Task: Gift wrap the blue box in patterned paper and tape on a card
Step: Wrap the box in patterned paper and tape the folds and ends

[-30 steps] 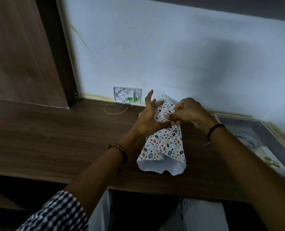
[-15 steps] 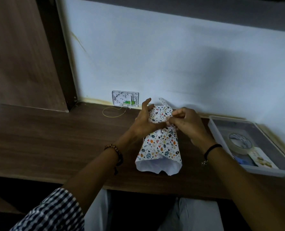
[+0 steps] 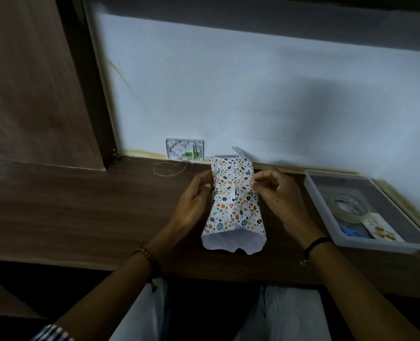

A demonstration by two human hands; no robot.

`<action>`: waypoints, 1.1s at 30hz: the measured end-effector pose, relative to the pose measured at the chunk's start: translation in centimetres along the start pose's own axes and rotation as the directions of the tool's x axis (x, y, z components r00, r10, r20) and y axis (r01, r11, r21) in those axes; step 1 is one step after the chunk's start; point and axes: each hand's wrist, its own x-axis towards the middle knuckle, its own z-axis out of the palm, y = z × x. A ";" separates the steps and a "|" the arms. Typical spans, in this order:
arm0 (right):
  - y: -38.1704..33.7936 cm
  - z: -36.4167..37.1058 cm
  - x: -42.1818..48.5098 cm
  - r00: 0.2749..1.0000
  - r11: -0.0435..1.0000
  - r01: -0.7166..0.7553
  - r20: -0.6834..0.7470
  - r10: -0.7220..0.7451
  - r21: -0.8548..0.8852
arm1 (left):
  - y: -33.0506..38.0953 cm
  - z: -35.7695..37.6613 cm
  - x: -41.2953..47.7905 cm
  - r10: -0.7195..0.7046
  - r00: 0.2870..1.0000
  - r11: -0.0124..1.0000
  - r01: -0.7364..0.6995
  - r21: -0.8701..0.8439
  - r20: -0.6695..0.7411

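Note:
The patterned paper (image 3: pixel 233 205) lies wrapped as a tube round the box on the wooden desk (image 3: pixel 81 212). Its white inside shows at the near open end, and the far end stands up as loose flaps. The blue box itself is hidden inside the paper. My left hand (image 3: pixel 194 200) holds the left side of the parcel, thumb against the paper's edge. My right hand (image 3: pixel 275 193) pinches the paper's right edge with curled fingers. A tape roll (image 3: pixel 349 210) and a pale card (image 3: pixel 378 230) lie in the tray on the right.
A clear plastic tray (image 3: pixel 312 193) sits on the desk against the wall at the right and also holds a small blue item (image 3: pixel 351 233). A wall socket plate (image 3: pixel 184 148) and a yellow wire loop (image 3: pixel 169 168) are behind the parcel on the left. A wooden panel (image 3: pixel 32 82) stands at far left.
Both hands have come off the top of the parcel's far end and moved to its left and right sides. The far flaps now stand free.

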 end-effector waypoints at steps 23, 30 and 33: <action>2.6 0.7 -4.3 0.967 0.973 0.225 0.130 -0.217 -0.050 | 1.4 -1.5 -1.2 0.194 0.959 0.875 -0.264 0.406 0.207; 3.1 1.6 -4.5 0.971 0.967 0.238 0.057 -0.234 -0.087 | 2.0 0.0 -0.4 0.348 0.916 0.736 -0.399 0.548 0.200; 3.0 2.5 -4.8 0.972 0.964 0.233 -0.003 -0.236 -0.125 | 1.7 0.7 -0.4 0.360 0.916 0.736 -0.396 0.549 0.177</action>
